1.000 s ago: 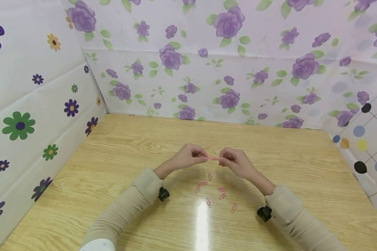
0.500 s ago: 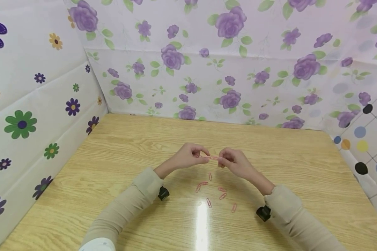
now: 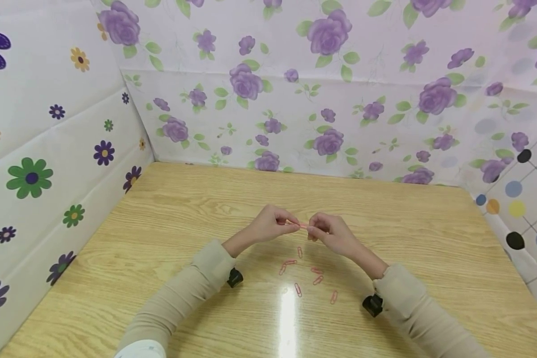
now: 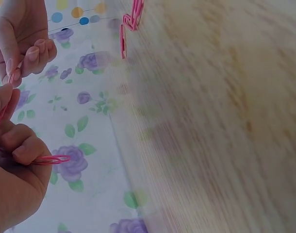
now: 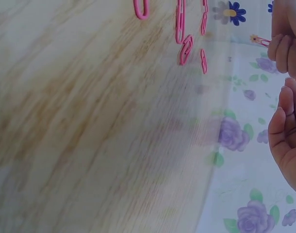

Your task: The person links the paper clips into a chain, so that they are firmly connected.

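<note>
Above the middle of the table, my left hand [image 3: 270,223] and right hand [image 3: 333,233] pinch the two ends of a pink paper clip piece [image 3: 303,226] stretched between them. Whether it is one clip or linked ones cannot be told. In the left wrist view, another pink paper clip [image 4: 56,159] pokes out from the curled lower fingers of my left hand [image 4: 17,179]. That clip end [image 5: 262,41] also shows in the right wrist view beside the left hand's knuckles. Thumb and fingertips of my right hand [image 4: 26,36] meet on the far end of the piece.
Several loose pink paper clips lie on the wooden table [image 3: 183,308] below the hands, among them an upright-lying clip [image 3: 300,252] and a clip near the right forearm [image 3: 333,297]. Flower-printed cloth [image 3: 286,99] stands behind the table; more covers both sides.
My right hand has shifted slightly left, closer to the left hand, so less of the pink piece shows between them. The loose clips on the table stay put.
</note>
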Demonstrator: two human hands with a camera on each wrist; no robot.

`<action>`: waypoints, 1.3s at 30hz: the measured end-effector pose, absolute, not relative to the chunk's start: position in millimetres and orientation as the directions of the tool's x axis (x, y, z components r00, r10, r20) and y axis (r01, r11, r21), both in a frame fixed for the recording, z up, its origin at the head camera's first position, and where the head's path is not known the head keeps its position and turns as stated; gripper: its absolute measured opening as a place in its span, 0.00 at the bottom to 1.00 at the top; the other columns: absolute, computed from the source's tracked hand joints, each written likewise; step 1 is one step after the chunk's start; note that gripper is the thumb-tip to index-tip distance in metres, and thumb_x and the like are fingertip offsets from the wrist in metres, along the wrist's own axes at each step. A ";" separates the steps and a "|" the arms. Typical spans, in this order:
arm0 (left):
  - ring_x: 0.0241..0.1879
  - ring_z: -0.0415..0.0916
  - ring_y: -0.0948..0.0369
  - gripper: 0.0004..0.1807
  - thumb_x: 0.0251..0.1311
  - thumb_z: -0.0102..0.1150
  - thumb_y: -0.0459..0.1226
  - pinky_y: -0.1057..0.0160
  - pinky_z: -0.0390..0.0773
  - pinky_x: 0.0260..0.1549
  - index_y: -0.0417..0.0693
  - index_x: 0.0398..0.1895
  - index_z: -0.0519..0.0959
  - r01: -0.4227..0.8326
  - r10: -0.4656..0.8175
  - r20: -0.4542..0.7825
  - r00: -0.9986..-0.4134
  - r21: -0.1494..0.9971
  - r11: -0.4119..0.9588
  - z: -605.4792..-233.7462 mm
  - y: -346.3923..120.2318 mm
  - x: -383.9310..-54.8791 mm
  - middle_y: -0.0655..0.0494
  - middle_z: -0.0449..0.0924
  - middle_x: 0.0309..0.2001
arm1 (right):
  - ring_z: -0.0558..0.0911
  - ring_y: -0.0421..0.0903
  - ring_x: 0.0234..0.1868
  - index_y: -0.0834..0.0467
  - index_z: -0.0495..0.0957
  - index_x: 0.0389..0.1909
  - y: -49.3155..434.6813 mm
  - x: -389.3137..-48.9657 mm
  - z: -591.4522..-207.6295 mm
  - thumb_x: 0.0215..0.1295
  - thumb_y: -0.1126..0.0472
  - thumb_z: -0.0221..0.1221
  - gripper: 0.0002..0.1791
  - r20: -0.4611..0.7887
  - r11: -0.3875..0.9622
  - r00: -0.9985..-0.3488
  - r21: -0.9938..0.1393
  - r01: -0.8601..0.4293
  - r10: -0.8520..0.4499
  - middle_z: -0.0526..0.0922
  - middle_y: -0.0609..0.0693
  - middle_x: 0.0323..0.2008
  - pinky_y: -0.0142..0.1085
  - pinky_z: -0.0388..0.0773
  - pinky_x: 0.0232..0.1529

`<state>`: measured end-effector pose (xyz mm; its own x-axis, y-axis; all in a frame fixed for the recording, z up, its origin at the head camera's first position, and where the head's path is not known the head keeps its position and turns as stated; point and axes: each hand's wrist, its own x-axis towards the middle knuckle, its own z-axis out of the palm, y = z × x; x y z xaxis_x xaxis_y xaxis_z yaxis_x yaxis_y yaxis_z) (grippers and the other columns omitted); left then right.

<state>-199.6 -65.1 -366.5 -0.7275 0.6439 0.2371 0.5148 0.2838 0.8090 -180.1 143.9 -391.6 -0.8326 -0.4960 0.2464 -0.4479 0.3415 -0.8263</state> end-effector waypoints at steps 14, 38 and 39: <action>0.16 0.62 0.66 0.09 0.60 0.57 0.34 0.69 0.63 0.17 0.36 0.34 0.82 0.478 0.617 0.234 -0.751 0.837 0.265 -399.6 -74.7 -220.6 0.48 0.77 0.24 | 0.75 0.45 0.21 0.65 0.76 0.32 154.2 -185.1 -406.6 0.63 0.67 0.55 0.04 0.163 0.403 -0.854 -0.828 -0.391 -0.494 0.78 0.56 0.21 0.32 0.70 0.20; 0.14 0.58 0.65 0.09 0.60 0.56 0.34 0.69 0.60 0.15 0.36 0.36 0.82 0.442 0.609 0.217 -0.763 0.863 0.246 -401.3 -77.1 -221.7 0.53 0.73 0.17 | 0.71 0.36 0.25 0.61 0.80 0.31 182.6 -169.7 -429.5 0.53 0.68 0.63 0.04 0.100 0.516 -0.797 -0.713 -0.475 -0.596 0.75 0.42 0.23 0.30 0.71 0.26; 0.14 0.58 0.65 0.09 0.60 0.56 0.34 0.69 0.61 0.14 0.36 0.36 0.82 0.438 0.607 0.215 -0.765 0.864 0.246 -401.1 -77.0 -221.5 0.55 0.73 0.17 | 0.71 0.36 0.25 0.61 0.80 0.31 182.4 -168.7 -430.2 0.53 0.67 0.64 0.04 0.104 0.515 -0.794 -0.709 -0.482 -0.600 0.75 0.42 0.23 0.30 0.70 0.25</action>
<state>-221.5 -77.0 -401.1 -0.7650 0.6069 0.2152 0.4384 0.2461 0.8644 -168.7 182.4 -430.2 -0.7935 -0.5996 0.1040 -0.4818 0.5147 -0.7092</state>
